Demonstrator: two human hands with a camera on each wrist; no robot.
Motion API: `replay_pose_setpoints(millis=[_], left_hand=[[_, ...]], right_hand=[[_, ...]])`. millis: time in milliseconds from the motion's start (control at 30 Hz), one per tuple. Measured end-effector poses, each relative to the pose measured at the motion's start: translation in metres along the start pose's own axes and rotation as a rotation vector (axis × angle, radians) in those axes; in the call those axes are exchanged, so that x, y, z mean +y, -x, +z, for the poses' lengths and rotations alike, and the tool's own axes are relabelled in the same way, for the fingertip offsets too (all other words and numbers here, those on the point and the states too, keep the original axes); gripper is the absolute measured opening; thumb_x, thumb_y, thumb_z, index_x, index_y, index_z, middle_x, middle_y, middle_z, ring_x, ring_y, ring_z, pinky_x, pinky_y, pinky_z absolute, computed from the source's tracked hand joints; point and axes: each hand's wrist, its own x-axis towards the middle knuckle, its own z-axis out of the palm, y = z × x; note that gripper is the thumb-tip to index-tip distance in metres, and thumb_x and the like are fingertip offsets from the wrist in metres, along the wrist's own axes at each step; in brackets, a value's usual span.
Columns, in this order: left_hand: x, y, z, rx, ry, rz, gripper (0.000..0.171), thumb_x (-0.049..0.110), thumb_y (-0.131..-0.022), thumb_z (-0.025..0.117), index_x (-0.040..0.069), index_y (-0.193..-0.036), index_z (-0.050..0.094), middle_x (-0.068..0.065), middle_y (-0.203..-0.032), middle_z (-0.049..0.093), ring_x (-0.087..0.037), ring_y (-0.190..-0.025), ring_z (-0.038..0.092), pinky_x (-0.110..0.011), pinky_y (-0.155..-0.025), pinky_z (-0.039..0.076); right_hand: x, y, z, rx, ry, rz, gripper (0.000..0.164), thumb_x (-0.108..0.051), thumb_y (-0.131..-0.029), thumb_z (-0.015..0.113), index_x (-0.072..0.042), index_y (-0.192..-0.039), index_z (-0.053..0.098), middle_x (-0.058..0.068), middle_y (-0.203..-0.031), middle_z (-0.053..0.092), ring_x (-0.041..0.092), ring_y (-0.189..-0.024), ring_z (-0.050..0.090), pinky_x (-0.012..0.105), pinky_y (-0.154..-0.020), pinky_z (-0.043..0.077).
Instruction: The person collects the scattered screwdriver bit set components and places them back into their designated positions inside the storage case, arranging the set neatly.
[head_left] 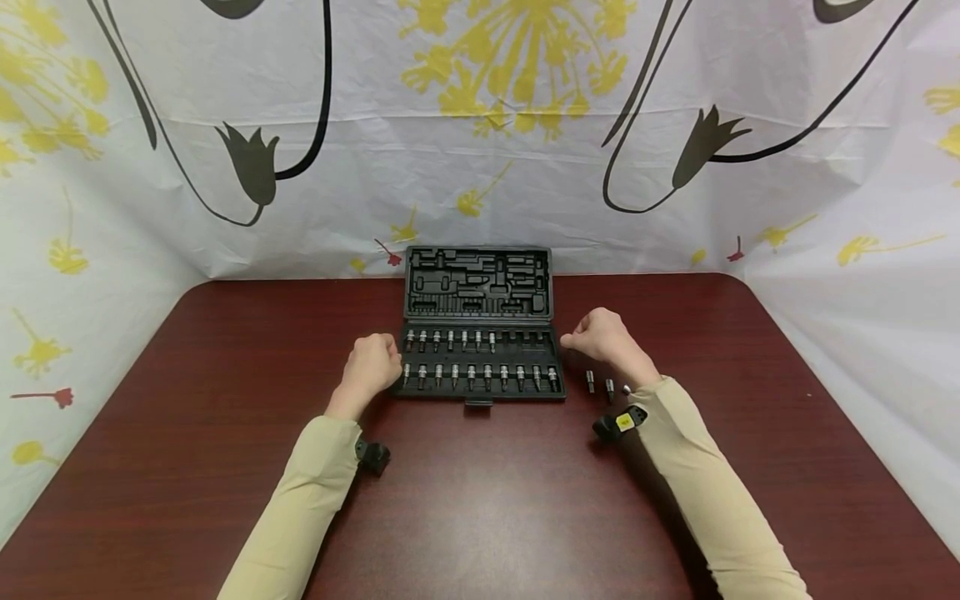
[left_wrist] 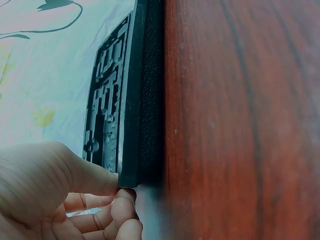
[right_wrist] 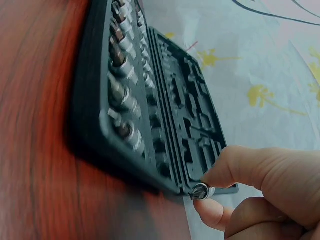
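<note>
Right hand: pinching a bit socket between thumb and finger, tip pointing out past the fingertips, just beside the case's right edge.
Left hand: gripping the case at its left edge, thumb tip pressing near a corner.
Handling: pinching the chrome collar is probably giving finer control than touching the tip would; a light, steady left grip is likely stopping the case from sliding.
Slots: showing dark at the back row's right end, where its bits are stopping short; the front row is running nearly full width.
Loose bits: lying between case and right sleeve, one partly hiding by the cuff; lifting the wrist camera would probably be sparing them a knock.
Lid: rising behind the slots, limiting reach from the back.
Table: spreading widely in front and sideways; its far edge is running close to the lid and patterned cloth.
</note>
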Motion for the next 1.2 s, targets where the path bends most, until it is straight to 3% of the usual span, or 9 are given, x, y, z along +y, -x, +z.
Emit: replay_pose_setpoints(millis=[100, 333, 1200], left_hand=[[0.000, 0.000, 0.000, -0.002, 0.000, -0.003, 0.025, 0.004, -0.087, 0.054, 0.008, -0.064, 0.046, -0.005, -0.058, 0.044, -0.021, -0.055, 0.042, -0.030, -0.051, 0.032], [0.001, 0.000, 0.000, 0.001, -0.006, -0.012, 0.025, 0.006, -0.087, 0.055, 0.009, -0.064, 0.047, -0.005, -0.059, 0.045, -0.022, -0.056, 0.044, -0.031, -0.050, 0.033], [0.000, 0.000, 0.000, 0.002, -0.011, -0.018, 0.024, 0.006, -0.088, 0.055, 0.009, -0.065, 0.047, -0.006, -0.061, 0.046, -0.022, -0.056, 0.044, -0.031, -0.050, 0.032]], right_hand=[[-0.007, -0.002, 0.002, -0.007, -0.013, 0.005, 0.032, -0.023, -0.083, 0.064, -0.003, -0.058, 0.061, -0.007, -0.046, 0.042, 0.009, -0.048, 0.038, 0.026, -0.052, 0.035], [-0.016, -0.006, 0.006, -0.040, -0.081, -0.001, 0.044, -0.023, -0.085, 0.063, -0.013, -0.047, 0.043, -0.007, -0.045, 0.029, 0.007, -0.044, 0.023, 0.026, -0.047, 0.026], [-0.046, -0.025, 0.031, -0.046, -0.136, -0.002, 0.049, -0.023, -0.086, 0.063, -0.015, -0.045, 0.038, -0.006, -0.042, 0.027, 0.008, -0.040, 0.022, 0.026, -0.050, 0.031]])
